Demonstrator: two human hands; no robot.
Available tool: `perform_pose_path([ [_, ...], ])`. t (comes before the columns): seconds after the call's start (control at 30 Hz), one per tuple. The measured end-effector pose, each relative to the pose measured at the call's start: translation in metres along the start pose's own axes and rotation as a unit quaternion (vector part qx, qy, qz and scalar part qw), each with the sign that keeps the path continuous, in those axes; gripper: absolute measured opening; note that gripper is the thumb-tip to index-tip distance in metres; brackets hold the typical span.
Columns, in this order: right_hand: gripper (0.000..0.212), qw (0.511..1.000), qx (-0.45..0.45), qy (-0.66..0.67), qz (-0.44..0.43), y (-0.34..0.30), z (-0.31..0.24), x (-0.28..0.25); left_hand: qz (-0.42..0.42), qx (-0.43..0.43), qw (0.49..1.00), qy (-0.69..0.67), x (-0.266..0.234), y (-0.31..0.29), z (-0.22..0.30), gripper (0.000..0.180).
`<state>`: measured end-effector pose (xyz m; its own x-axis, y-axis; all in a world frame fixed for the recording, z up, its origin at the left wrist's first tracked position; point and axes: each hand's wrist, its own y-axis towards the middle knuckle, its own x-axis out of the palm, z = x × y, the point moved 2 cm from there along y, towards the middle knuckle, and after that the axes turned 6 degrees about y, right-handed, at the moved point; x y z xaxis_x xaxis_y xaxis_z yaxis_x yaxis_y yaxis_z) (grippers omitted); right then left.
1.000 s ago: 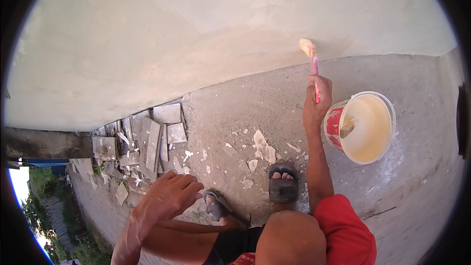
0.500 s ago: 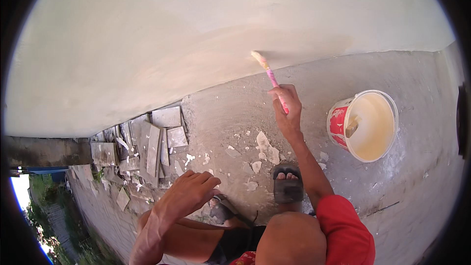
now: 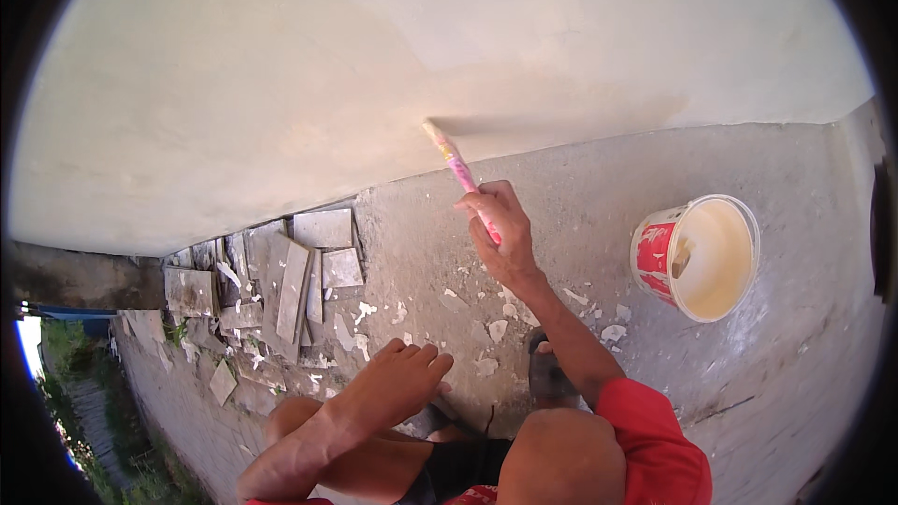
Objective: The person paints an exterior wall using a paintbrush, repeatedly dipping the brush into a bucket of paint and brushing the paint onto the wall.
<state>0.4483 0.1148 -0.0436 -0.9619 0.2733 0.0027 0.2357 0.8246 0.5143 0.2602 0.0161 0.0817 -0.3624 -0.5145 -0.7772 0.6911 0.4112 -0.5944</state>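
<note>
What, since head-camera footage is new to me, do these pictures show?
No machine here, just a person's two bare hands. Every picture comes from a fisheye camera worn on the head, looking down, so straight edges bend near the rim. The right hand grips a pink-handled brush, its bristles against the pale wall. The left hand is loosely curled, with nothing visible in it. On the grey ground sit a bucket with creamy liquid, pale flakes and a heap of flat slabs.

Soft daylight lights the scene, glaring to white beside the greenery (image 3: 70, 351) at the left edge. A blurred shadow (image 3: 486, 122) stretches right from the brush (image 3: 456, 164) across the wall (image 3: 234, 84). Fisheye distortion bows the wall's base inside a black rim.
</note>
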Motion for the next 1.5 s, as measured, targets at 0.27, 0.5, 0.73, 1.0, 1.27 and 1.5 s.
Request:
perform_pose_path([
  [0.27, 0.023, 0.936, 0.031, -0.178, 0.303, 0.019, -0.003, -0.117, 0.026, 0.038, 0.999, 0.002, -0.003, -0.015, 0.008, 0.031],
  [0.5, 0.028, 0.997, 0.03, -0.036, -0.059, 0.008, -0.065, -0.046, 0.038, 0.061, 0.997, 0.02, -0.009, -0.006, 0.013, 0.029],
  [0.73, 0.017, 0.986, 0.051, -0.004, 0.158, -0.007, -0.156, -0.18, 0.006, 0.042, 0.999, 0.006, -0.019, -0.018, 0.015, 0.035],
  [1.0, 0.021, 0.832, 0.174, -0.446, 0.28, -0.013, -0.196, -0.301, -0.044, 0.001, 0.998, -0.052, -0.021, -0.013, -0.001, 0.038],
  [1.27, 0.023, 0.837, 0.306, -0.422, 0.165, -0.05, -0.115, -0.329, -0.042, -0.023, 0.992, -0.118, -0.018, -0.009, -0.016, 0.036],
  [1.5, 0.022, 0.846, 0.308, -0.403, 0.165, -0.055, -0.115, -0.33, -0.042, -0.03, 0.991, -0.126, -0.014, -0.006, -0.022, 0.036],
])
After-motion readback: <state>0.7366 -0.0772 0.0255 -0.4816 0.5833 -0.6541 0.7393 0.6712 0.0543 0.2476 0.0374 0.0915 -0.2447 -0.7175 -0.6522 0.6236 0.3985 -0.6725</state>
